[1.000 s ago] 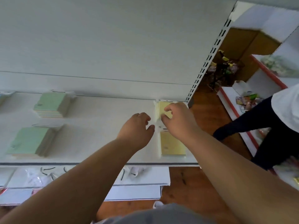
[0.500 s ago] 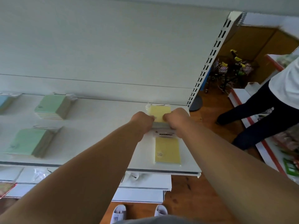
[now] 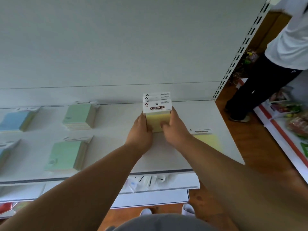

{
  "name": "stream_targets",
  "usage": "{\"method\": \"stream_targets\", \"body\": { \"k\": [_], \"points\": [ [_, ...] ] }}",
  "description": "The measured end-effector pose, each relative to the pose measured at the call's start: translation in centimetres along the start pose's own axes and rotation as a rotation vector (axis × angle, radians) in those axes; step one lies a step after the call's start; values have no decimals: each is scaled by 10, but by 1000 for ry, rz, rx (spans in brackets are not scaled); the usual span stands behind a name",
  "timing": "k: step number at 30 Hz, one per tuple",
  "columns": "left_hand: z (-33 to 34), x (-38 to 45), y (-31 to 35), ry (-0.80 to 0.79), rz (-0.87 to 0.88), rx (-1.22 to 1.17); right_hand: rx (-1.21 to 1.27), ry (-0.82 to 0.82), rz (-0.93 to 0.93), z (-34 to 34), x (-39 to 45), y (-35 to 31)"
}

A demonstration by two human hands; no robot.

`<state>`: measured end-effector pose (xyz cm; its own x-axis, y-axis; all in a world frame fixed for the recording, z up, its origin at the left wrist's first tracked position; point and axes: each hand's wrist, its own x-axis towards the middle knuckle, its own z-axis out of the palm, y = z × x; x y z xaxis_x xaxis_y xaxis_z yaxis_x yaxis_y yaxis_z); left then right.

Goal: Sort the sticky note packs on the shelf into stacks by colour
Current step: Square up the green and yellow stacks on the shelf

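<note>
A stack of yellow sticky note packs [image 3: 157,116] with white header cards sits between my two hands near the back of the white shelf [image 3: 116,147]. My left hand [image 3: 140,130] grips its left side and my right hand [image 3: 173,129] grips its right side, thumb on top. One single yellow pack [image 3: 205,139] lies flat to the right, partly behind my right forearm. Two green stacks [image 3: 79,116] [image 3: 66,155] lie at the left, and blue packs [image 3: 14,120] at the far left edge.
The white back panel rises behind the shelf, with a slotted upright [image 3: 233,64] at its right end. A person in a white top and dark trousers [image 3: 266,67] stands on the wooden floor at the right. Lower shelves [image 3: 150,192] project below the front edge.
Both hands closed on the yellow stack and shifted it left, away from the single yellow pack, which now lies to the right of my right arm. The person at the right moved closer.
</note>
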<state>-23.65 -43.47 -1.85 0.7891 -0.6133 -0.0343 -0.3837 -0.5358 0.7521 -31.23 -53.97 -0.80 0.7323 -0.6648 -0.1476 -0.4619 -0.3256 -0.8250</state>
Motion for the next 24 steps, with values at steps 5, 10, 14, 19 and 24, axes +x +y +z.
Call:
{"method": "stream_targets", "body": {
  "k": [5,10,14,19,24],
  "points": [
    [2,1,-7,-7,7,13,-40,48,11,9,1,2],
    [-11,16,-5,-10,-39,15,-69,82,47,4,8,-7],
    [-19,42,0,-118,-129,117,-191,76,99,-5,24,-15],
    [-26,53,21,-322,-231,230,-157,-10,286,-13,52,-19],
    [-18,64,19,-342,-148,381,-201,13,298,-16,61,-11]
  ]
}}
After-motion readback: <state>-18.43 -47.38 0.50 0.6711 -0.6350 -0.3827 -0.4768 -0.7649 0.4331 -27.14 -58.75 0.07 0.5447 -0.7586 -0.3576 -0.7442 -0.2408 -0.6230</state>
